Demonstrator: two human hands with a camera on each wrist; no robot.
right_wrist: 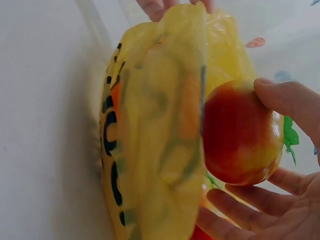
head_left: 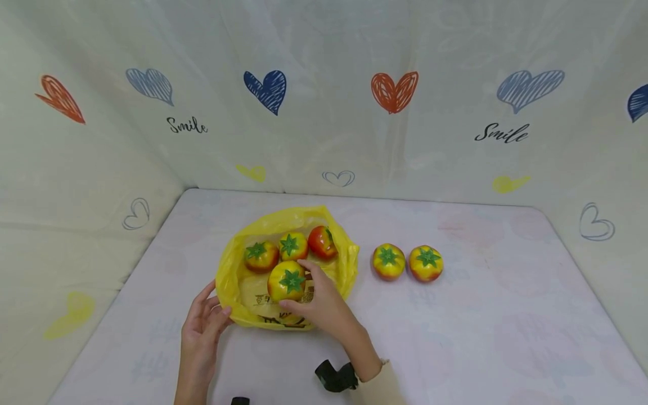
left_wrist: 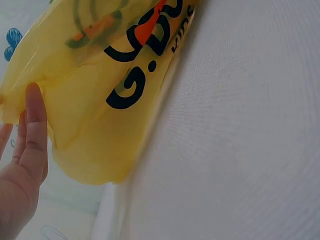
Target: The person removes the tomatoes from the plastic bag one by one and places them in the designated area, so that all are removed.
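A yellow plastic bag (head_left: pixel 230 261) with dark printed letters stands on the table with its mouth spread wide. My left hand (head_left: pixel 202 320) pinches the bag's rim at its near left side; in the left wrist view, fingers of that hand (left_wrist: pixel 30 135) lie against the plastic. With thumb and fingers my right hand (head_left: pixel 326 301) grips a glossy yellow-red tomato (head_left: pixel 286 281) with a green star-shaped top, over the bag's opening. The right wrist view shows this tomato (right_wrist: pixel 240 135) at the rim. Behind it, inside the bag, lie three more tomatoes (head_left: pixel 293 246).
Two similar tomatoes, a left one (head_left: pixel 388 262) and a right one (head_left: pixel 426 264), sit side by side on the white table (head_left: pixel 455 337), right of the bag. A curtain printed with hearts (head_left: pixel 324 146) hangs behind the table. A black wrist device (head_left: pixel 336 376) shows by my right wrist.
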